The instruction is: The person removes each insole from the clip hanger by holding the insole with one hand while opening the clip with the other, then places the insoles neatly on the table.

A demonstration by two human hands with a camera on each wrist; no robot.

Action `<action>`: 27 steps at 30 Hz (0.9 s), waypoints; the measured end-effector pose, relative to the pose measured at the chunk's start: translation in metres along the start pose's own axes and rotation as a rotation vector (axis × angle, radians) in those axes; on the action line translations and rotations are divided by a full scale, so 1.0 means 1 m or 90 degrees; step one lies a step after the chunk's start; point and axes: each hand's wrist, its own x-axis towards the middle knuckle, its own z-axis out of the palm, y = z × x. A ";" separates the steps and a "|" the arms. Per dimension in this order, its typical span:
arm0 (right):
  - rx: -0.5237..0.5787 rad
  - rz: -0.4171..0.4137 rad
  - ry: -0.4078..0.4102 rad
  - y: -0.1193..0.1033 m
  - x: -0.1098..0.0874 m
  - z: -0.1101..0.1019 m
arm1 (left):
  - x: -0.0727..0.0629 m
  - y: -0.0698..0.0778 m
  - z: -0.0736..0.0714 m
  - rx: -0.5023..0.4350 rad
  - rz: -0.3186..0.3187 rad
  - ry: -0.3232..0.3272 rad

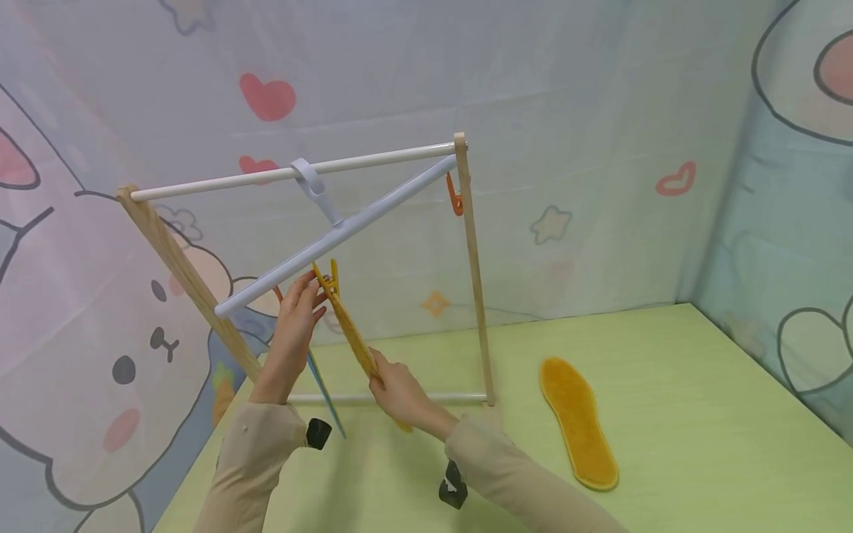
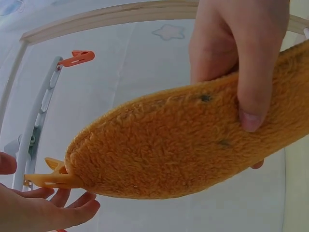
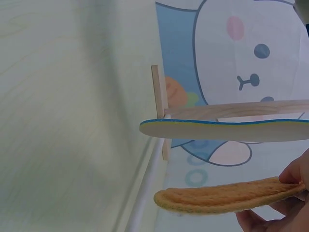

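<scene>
A fuzzy orange-yellow insole [image 1: 353, 337] hangs at a slant, its upper tip at a yellow clip [image 1: 329, 277] on the white hanger [image 1: 386, 209]. My right hand [image 1: 403, 392] pinches the insole around its middle, thumb on the fuzzy face in the left wrist view. Close by the clip is my left hand [image 1: 296, 314]; in the left wrist view its fingers [image 2: 72, 210] extend just under the clip and the insole's tip, the thumb apart from them. Behind the left forearm, a second insole with a blue edge [image 3: 227, 129] hangs down, partly hidden in the head view.
The hanger hooks over the top bar [image 1: 220, 181] of a wooden-sided rack. An orange clip [image 1: 455, 196] hangs at the hanger's right end. Another orange-yellow insole [image 1: 580, 422] lies on the light green table [image 1: 680, 400], right of the rack. A printed cloth stands behind.
</scene>
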 end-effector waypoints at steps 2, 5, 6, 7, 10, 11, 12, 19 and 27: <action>-0.004 -0.001 0.001 0.000 0.000 0.000 | 0.001 0.001 0.000 0.000 0.000 0.003; -0.010 -0.003 0.005 0.000 0.000 0.001 | 0.003 0.003 0.002 0.005 -0.004 0.010; -0.011 -0.005 0.006 -0.001 -0.001 0.001 | 0.003 0.004 0.002 0.006 -0.006 0.012; -0.011 -0.005 0.006 -0.001 -0.001 0.001 | 0.004 0.004 0.002 0.007 -0.008 0.014; -0.014 -0.010 0.009 -0.001 -0.001 0.002 | 0.005 0.005 0.003 0.005 -0.012 0.013; -0.014 -0.011 0.009 -0.001 -0.002 0.002 | 0.006 0.005 0.003 0.001 -0.010 0.012; -0.016 -0.013 0.009 -0.001 -0.002 0.002 | 0.006 0.005 0.003 -0.005 -0.010 0.010; -0.027 -0.018 0.013 0.000 -0.002 0.004 | 0.011 0.007 0.005 -0.051 -0.020 0.023; -0.033 -0.021 0.016 0.001 -0.003 0.005 | 0.014 0.006 0.009 -0.089 -0.025 0.039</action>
